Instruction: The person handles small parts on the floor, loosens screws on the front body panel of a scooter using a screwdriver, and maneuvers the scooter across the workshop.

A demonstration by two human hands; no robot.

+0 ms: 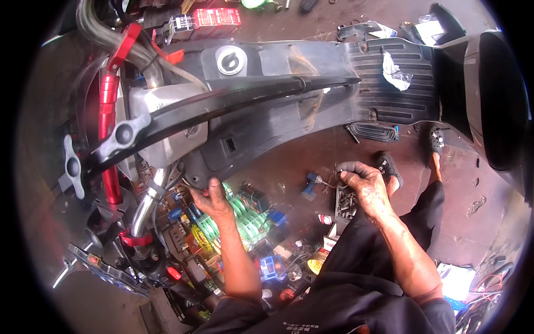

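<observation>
A scooter's dark plastic floor panel (267, 133) crosses the view, with a long black bar (233, 97) over it and a silver tube (156, 195) at the left. My left hand (214, 200) is at the panel's lower left corner by dark cables, thumb upright, fingers curled partly out of sight; what they hold is unclear. My right hand (364, 186) is lower right of the panel, thumb and darkened forefinger pinched on a small piece (341, 171) too small to identify.
Below lie green organizer boxes (247, 214), a blue power tool (311, 186), a tray of metal parts (345, 203) and scattered tools. My sandalled feet (389, 170) are at the right. Red tubing (111, 145) stands at the left; red-white boxes (217, 18) lie beyond the scooter.
</observation>
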